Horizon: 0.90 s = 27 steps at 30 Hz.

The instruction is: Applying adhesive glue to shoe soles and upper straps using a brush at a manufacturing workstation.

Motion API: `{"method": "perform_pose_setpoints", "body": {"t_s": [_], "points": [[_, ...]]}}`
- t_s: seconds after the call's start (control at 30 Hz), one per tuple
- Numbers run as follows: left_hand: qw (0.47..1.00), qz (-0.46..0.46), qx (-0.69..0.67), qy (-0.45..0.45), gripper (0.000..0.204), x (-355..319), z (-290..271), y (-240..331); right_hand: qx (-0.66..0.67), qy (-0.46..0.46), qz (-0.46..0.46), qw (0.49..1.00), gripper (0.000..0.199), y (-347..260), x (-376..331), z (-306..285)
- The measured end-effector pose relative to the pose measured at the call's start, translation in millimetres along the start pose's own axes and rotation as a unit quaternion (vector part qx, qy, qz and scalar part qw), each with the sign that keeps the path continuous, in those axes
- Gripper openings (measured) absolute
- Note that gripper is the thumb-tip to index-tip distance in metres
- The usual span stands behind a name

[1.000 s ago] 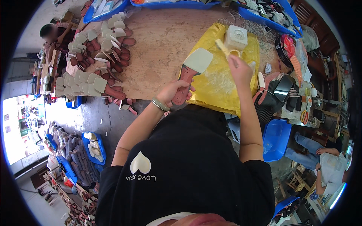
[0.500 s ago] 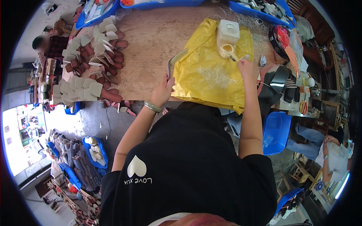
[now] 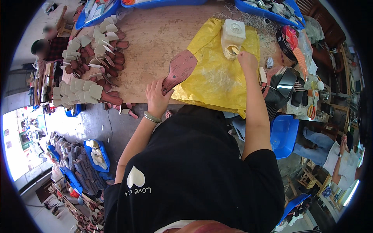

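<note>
My left hand [image 3: 156,98] is closed around the narrow end of a reddish-brown shoe insole [image 3: 181,68]. The insole's broad face is turned up, over the table beside a yellow plastic sheet [image 3: 213,81]. My right hand [image 3: 248,61] grips a small brush [image 3: 235,51], and its tip is in the cut mouth of a white plastic bottle [image 3: 233,34]. That bottle lies on the sheet, with cream-coloured paste around its opening. Whitish smears mark the middle of the sheet.
Rows of insoles with pale flaps [image 3: 81,91] cover the table's left side. Blue bins [image 3: 163,4] line the far edge. Dark strap pieces [image 3: 278,83] and scissors [image 3: 311,112] lie to the right. A blue tub [image 3: 285,136] stands below. Other people are at both sides.
My left hand has turned the insole from edge-on to face-up and shifted slightly left. My right hand has moved up and left, bringing the brush into the bottle's mouth.
</note>
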<state>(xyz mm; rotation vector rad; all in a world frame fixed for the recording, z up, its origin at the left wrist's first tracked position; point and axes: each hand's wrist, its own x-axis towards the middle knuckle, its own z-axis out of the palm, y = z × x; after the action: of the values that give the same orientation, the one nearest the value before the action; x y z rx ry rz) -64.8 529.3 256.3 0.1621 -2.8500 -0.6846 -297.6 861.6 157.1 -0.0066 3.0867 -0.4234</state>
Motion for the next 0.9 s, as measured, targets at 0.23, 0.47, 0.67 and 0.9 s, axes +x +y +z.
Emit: {"method": "perform_pose_setpoints", "body": {"t_s": [0.23, 0.47, 0.67, 0.9], "points": [[0.999, -0.01, -0.017, 0.033, 0.053, 7.9, 8.6, -7.0, -0.007, 0.057, -0.008, 0.998, 0.019, 6.9, -73.1, 9.9], [0.998, -0.015, -0.035, 0.041, 0.053, 16.4, 13.5, -7.8, 0.62, -0.068, 0.11, 0.773, 0.023, -52.1, -139.6, -26.5], [0.997, -0.011, -0.057, 0.042, 0.053, 15.0, 8.1, -12.6, 0.464, -0.067, -0.155, 0.869, 0.018, -105.4, -165.0, -75.0], [0.994, 0.019, -0.095, 0.05, 0.054, 0.3, -12.9, -37.8, 0.458, -0.025, -0.126, 0.88, 0.016, -112.1, -131.3, -74.5]]}}
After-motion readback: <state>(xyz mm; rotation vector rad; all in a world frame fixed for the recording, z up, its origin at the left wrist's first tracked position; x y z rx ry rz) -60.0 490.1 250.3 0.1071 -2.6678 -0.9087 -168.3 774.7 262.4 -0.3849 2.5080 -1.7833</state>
